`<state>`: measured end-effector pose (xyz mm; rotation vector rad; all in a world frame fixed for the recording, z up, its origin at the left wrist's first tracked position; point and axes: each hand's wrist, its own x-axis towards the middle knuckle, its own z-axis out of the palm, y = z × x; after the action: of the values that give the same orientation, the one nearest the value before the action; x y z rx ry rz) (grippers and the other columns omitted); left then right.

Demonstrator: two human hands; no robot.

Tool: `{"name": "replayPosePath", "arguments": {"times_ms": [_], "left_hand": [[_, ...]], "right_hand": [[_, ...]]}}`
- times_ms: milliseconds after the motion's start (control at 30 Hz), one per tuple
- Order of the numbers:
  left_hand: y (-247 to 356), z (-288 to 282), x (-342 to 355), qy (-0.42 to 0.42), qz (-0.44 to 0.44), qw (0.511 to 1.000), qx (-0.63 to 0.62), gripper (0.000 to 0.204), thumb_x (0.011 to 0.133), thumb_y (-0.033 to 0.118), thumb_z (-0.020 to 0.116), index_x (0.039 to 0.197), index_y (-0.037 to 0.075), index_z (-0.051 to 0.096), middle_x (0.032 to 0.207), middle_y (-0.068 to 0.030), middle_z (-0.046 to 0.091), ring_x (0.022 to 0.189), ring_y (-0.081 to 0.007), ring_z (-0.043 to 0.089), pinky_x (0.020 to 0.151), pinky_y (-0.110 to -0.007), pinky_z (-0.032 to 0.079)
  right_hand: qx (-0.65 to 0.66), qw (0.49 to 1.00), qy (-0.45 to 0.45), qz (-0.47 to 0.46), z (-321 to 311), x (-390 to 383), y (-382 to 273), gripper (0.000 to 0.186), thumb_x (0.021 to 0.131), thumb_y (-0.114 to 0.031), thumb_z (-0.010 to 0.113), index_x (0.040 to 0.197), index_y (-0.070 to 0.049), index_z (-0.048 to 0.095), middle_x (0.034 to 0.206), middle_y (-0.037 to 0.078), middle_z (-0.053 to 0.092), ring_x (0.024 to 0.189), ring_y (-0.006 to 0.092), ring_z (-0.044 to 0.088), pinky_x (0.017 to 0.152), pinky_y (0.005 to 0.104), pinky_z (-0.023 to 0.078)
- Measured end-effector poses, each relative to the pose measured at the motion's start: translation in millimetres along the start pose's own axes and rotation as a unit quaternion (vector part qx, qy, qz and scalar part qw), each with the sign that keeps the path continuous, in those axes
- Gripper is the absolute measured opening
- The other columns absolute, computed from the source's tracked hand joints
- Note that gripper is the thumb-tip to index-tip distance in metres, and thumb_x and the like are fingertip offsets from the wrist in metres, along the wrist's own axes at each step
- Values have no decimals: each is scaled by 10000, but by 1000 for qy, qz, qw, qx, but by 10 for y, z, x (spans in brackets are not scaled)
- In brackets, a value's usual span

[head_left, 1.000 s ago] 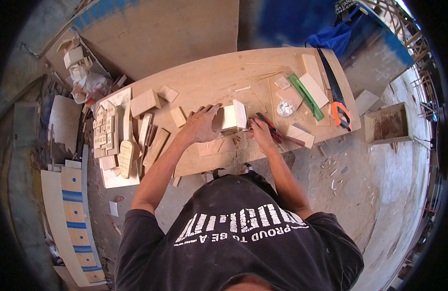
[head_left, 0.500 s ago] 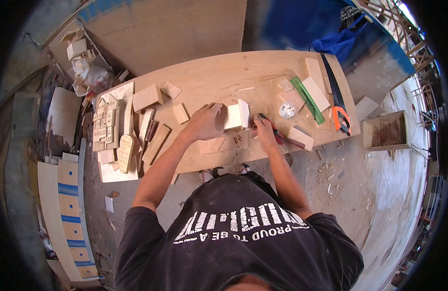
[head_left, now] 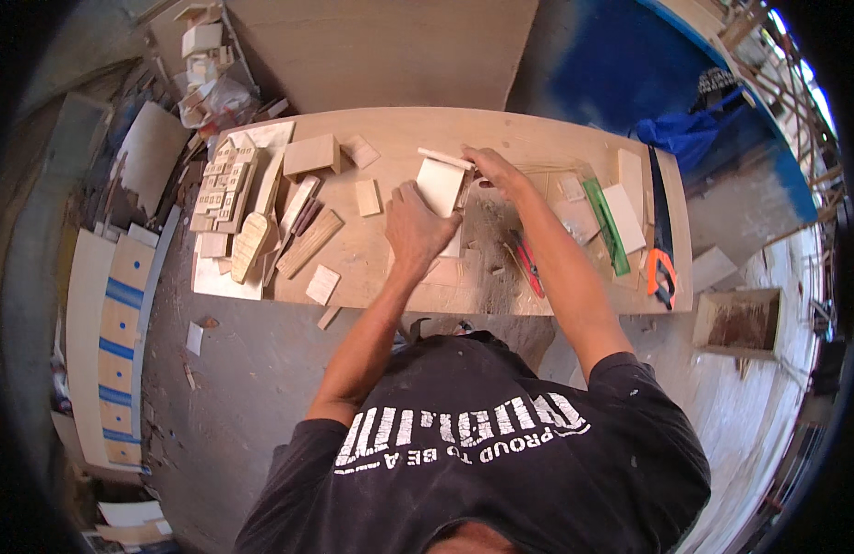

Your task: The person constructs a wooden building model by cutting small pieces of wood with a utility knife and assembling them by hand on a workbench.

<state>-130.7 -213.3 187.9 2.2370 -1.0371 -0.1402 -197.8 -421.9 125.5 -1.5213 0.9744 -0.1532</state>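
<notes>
A small pale wooden box (head_left: 440, 186) with a thin board across its far end stands tilted on the workbench. My left hand (head_left: 416, 229) is closed around its near left side, thumb and fingers on opposite faces. At the far right corner, the fingers of my right hand (head_left: 490, 168) are curled on the end of the thin board; the underside of this grip is partly hidden. A red-handled tool (head_left: 530, 268), perhaps pliers, lies beside my right forearm. Left of my left hand is a small wooden block (head_left: 368, 198).
A wooden house model (head_left: 225, 189), a paddle-shaped piece (head_left: 251, 245) and a wooden box (head_left: 311, 155) occupy the bench's left. At right lie a green strip (head_left: 607, 226) and a handsaw (head_left: 661, 277) with an orange handle. A bin (head_left: 739, 321) stands off the right edge.
The box has turned and shifted away from me. My right hand has left the red-handled tool and moved up to the box's far corner. My left hand moved along with the box.
</notes>
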Motion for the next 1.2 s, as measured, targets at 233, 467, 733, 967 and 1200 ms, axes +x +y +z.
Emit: {"name": "replayPosePath", "arguments": {"times_ms": [233,467,733,967,1200], "left_hand": [[54,318,-380,91,-123,988,-26,698,644,315,819,1149,-57,513,1093,-219,571,1046,-392,562,889,-481,468],[91,462,-457,103,-141,985,7,700,632,287,814,1168,-23,487,1080,-186,539,1056,-384,536,866,-482,479],[108,468,-431,84,-116,988,49,702,626,298,827,1151,-23,491,1050,-181,539,1034,-374,542,840,-471,485],[114,441,-453,87,-98,990,55,710,629,303,838,1163,-11,491,1060,-179,533,1038,-373,535,829,-476,486],[66,423,-475,87,-97,990,53,758,643,325,837,1217,-18,479,1077,-180,536,1043,-374,533,838,-475,485]], "right_hand": [[-117,983,-137,-23,181,341,55,672,958,-578,449,1182,24,648,1087,160,647,958,236,553,811,377,460],[-129,984,-112,-49,287,431,192,589,965,-598,441,914,-61,678,796,26,582,704,142,462,645,325,397],[-90,985,-134,-53,230,345,163,701,968,-571,434,1129,75,652,1161,237,646,1115,288,572,994,418,412],[-89,989,-107,-51,278,267,182,673,973,-572,423,996,60,654,1048,186,666,997,263,582,949,411,419],[-126,979,-150,-46,249,306,162,703,967,-584,434,1061,77,656,1128,234,652,1104,305,578,988,435,407]]}}
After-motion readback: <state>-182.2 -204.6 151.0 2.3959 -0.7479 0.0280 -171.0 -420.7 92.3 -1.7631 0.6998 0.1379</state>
